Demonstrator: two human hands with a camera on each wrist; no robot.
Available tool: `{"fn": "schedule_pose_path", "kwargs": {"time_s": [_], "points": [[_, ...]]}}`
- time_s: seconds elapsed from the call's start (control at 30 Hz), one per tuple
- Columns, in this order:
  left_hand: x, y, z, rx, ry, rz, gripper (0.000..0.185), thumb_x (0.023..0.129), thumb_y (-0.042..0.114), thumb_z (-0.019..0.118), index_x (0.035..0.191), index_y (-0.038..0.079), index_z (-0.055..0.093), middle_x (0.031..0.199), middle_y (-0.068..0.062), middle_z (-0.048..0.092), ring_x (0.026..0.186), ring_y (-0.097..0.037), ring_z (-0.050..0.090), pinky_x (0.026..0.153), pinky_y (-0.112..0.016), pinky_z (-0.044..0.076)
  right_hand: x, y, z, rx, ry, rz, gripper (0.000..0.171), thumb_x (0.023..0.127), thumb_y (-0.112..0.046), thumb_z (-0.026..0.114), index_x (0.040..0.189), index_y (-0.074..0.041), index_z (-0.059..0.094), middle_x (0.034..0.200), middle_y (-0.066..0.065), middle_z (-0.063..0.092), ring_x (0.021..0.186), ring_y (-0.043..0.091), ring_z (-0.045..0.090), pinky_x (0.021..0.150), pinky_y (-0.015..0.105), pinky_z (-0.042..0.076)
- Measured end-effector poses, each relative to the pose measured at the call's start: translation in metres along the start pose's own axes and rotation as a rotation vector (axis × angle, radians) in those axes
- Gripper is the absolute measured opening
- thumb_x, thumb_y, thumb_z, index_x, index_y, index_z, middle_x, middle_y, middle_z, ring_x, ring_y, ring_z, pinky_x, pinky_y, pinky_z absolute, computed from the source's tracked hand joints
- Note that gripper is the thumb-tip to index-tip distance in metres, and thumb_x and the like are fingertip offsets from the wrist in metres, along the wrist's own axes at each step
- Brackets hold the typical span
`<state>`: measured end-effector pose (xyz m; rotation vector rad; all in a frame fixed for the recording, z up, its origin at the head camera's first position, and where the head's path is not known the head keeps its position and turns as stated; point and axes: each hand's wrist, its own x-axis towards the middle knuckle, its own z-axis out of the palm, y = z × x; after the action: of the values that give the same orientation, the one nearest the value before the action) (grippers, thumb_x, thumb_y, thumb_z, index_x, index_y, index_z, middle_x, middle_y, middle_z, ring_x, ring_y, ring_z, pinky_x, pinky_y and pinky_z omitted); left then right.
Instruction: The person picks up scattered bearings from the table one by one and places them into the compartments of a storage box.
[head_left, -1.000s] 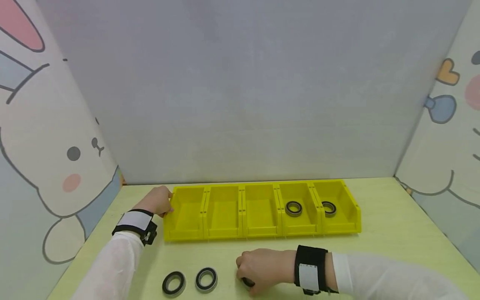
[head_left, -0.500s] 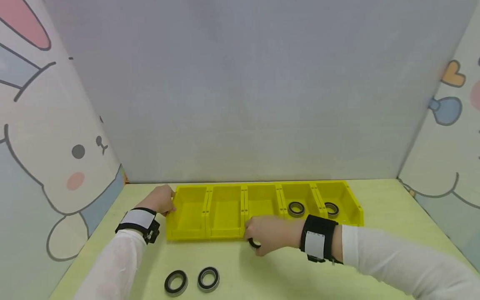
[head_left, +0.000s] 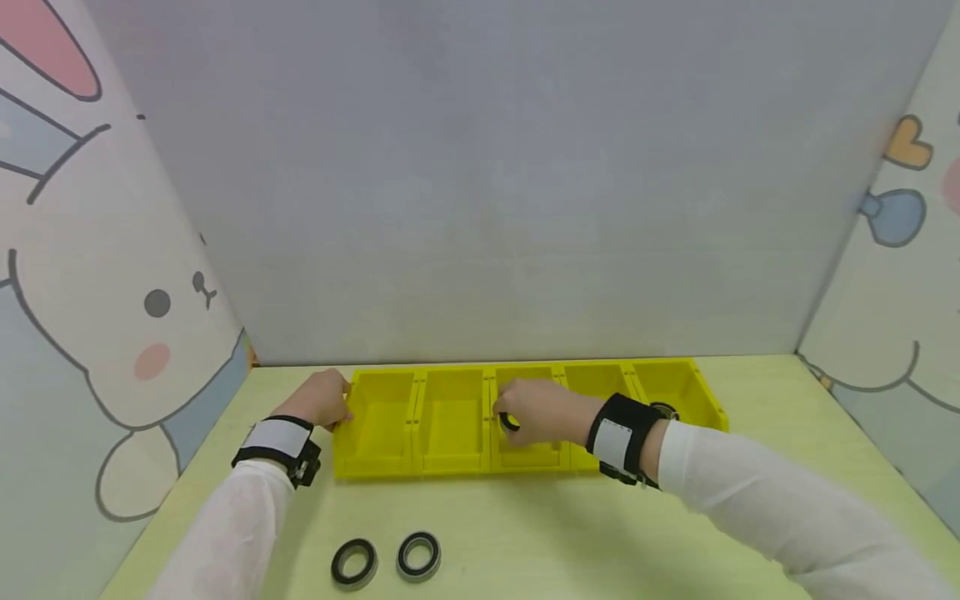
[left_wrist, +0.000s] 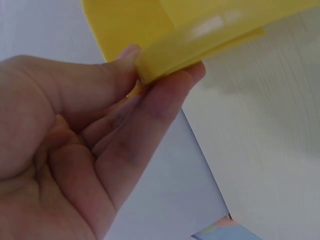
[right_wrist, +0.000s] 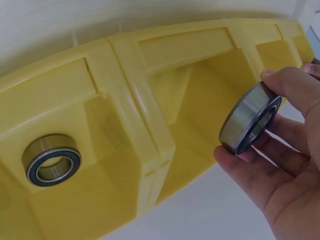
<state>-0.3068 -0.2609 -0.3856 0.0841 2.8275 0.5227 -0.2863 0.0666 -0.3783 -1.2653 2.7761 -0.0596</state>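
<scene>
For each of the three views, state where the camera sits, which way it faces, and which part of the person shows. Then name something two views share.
Head: on the head, looking forward and down at the yellow bins; both forearms show.
Left wrist: at the left hand, pinching a bin edge.
Right wrist: at the right hand, holding a bearing over a bin.
Shared: head and right wrist both show that bearing.

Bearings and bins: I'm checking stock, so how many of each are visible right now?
Bearings: 4 visible: two on the table, one held by the right hand, one in a bin.
Yellow bins: 5.
Total: 9.
</scene>
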Motion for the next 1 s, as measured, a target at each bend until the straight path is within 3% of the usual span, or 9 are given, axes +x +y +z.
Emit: {"fn": "schedule_pose_path", "kwargs": {"time_s": [0.1, 0.3, 0.57, 0.73, 1.0], "points": [[0.0, 0.0, 0.0, -0.002, 0.002, 0.001, 0.051, 0.083, -0.004, 0.065, 0.128, -0.018, 0.046, 0.128, -0.033, 0.051, 0.061, -0.016, 0.064, 0.055, -0.025, 0.056, 0.009, 0.005, 0.005, -0.008, 0.028, 0.018, 0.017, 0.082, -0.02, 0.073, 0.095, -0.01, 0.069, 0.087, 0.001, 0.06, 0.071, 0.013, 0.05, 0.059, 0.02, 0.043], [-0.002, 0.0, -0.001, 0.013, 0.005, -0.009, 0.05, 0.084, -0.004, 0.065, 0.129, -0.017, 0.047, 0.128, -0.033, 0.051, 0.061, -0.016, 0.063, 0.055, -0.025, 0.056, 0.026, 0.014, 0.012, -0.038, 0.08, 0.101, 0.019, 0.081, -0.021, 0.075, 0.093, -0.008, 0.067, 0.085, 0.002, 0.057, 0.069, 0.013, 0.049, 0.058, 0.02, 0.045], [-0.002, 0.003, 0.002, 0.018, 0.013, -0.014, 0.048, 0.084, -0.004, 0.064, 0.128, -0.016, 0.048, 0.128, -0.032, 0.051, 0.064, -0.017, 0.063, 0.057, -0.026, 0.057, 0.033, 0.026, 0.021, -0.013, 0.132, 0.14, 0.017, 0.08, -0.016, 0.075, 0.077, -0.007, 0.061, 0.074, 0.001, 0.048, 0.062, 0.013, 0.042, 0.053, 0.023, 0.035], [0.0, 0.003, 0.002, 0.014, 0.011, -0.015, 0.048, 0.085, -0.004, 0.064, 0.128, -0.016, 0.048, 0.128, -0.032, 0.052, 0.063, -0.017, 0.063, 0.056, -0.025, 0.056, 0.034, 0.032, 0.029, -0.003, 0.114, 0.171, 0.023, 0.082, -0.012, 0.073, 0.069, -0.009, 0.054, 0.062, -0.001, 0.038, 0.055, 0.011, 0.036, 0.05, 0.023, 0.031], [-0.003, 0.002, 0.001, 0.018, 0.009, -0.002, 0.049, 0.085, -0.003, 0.064, 0.129, -0.017, 0.047, 0.129, -0.032, 0.051, 0.063, -0.016, 0.063, 0.055, -0.024, 0.056, 0.044, 0.037, 0.049, -0.031, 0.065, 0.181, 0.026, 0.084, -0.004, 0.067, 0.066, -0.009, 0.049, 0.062, -0.001, 0.036, 0.057, 0.012, 0.032, 0.053, 0.025, 0.029]]}}
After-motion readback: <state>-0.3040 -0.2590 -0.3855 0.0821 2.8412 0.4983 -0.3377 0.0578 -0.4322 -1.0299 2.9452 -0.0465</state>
